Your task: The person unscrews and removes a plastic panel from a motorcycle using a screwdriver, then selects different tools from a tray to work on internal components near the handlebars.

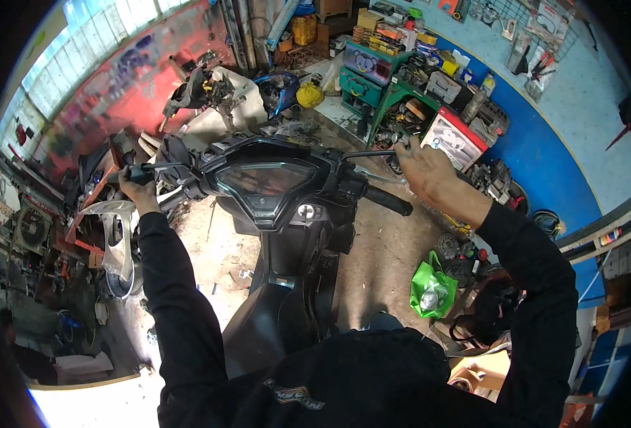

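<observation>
A black scooter (287,285) stands below me, its dark instrument panel (264,184) between the handlebars. My left hand (140,188) is closed around the left handlebar grip (138,173). My right hand (424,166) is raised past the bare right grip (388,202) and closes on the thin rod of the right mirror stem (369,153). Both arms wear black sleeves.
A green bag (433,289) lies on the dirt floor to the right, beside loose parts. Green shelves (394,100) packed with boxes and parts stand ahead against a blue wall. Another stripped scooter (208,93) and a white body panel (119,239) sit at left.
</observation>
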A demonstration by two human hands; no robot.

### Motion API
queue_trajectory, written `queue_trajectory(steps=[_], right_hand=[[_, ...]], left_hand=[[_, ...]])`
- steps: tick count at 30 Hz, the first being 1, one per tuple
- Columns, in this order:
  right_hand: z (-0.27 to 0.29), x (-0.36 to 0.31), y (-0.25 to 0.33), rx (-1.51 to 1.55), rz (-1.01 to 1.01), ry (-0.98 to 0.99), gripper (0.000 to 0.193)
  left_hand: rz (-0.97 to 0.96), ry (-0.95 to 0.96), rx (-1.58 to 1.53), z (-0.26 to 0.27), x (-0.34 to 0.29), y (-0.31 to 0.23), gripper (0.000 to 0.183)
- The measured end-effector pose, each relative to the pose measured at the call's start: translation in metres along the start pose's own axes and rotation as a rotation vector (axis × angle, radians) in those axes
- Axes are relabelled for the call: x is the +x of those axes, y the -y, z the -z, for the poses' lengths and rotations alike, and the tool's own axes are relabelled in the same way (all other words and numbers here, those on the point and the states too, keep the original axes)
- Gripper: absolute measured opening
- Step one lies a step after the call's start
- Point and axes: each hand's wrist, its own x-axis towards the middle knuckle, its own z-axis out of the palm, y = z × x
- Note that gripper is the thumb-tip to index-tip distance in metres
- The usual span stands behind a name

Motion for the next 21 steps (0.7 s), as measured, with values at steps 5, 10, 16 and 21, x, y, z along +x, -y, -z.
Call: queue_trajectory(steps=[5, 10, 16, 21], right_hand=[[-0.01, 0.001, 0.006, -0.046, -0.075, -0.121, 0.048], [-0.013, -0.001, 0.0, 0.02, -0.002, -0.165, 0.047], [-0.006, -0.007, -0.003, 0.232, 0.087, -0.22, 0.05], [-0.015, -0.012, -0.017, 0.345, 0.255, -0.311, 0.058]], left_hand=[[-0.042, -0.012, -0.136, 0.007, 0.003, 0.011, 0.036], [-0.055, -0.013, 0.001, 0.01, 0.006, 0.009, 0.033], [-0.278, -0.26, 0.648, -0.032, -0.06, 0.053, 0.041], [-0.332, 0.254, 1.04, -0.106, -0.215, 0.137, 0.047]])
